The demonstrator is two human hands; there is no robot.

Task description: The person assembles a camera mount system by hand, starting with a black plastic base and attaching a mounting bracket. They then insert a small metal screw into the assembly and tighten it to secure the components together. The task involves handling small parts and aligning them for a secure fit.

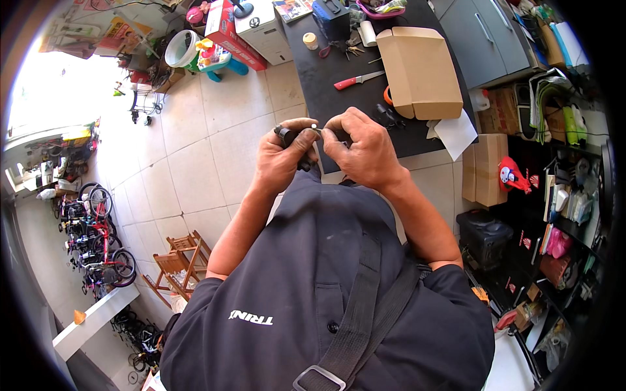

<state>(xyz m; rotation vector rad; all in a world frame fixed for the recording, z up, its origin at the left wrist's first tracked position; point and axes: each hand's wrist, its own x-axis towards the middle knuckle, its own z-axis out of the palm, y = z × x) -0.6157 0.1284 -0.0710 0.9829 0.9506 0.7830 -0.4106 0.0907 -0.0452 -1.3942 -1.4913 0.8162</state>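
Note:
My left hand (282, 158) is closed around a small black part (287, 135) held up in front of my chest. My right hand (360, 144) pinches a tiny light-tipped piece (315, 126) between thumb and fingers, right against the black part. Both hands meet just at the near edge of a black table (326, 85). What the small piece is cannot be made out; most of the black part is hidden in my fingers.
On the table lie a brown cardboard box (419, 68), a red-handled knife (357, 80), keys (353, 49), a small round jar (311, 40) and a white paper sheet (456, 133). Shelves of goods stand right; wooden chairs (179, 260) and bicycles (98, 241) left on the tiled floor.

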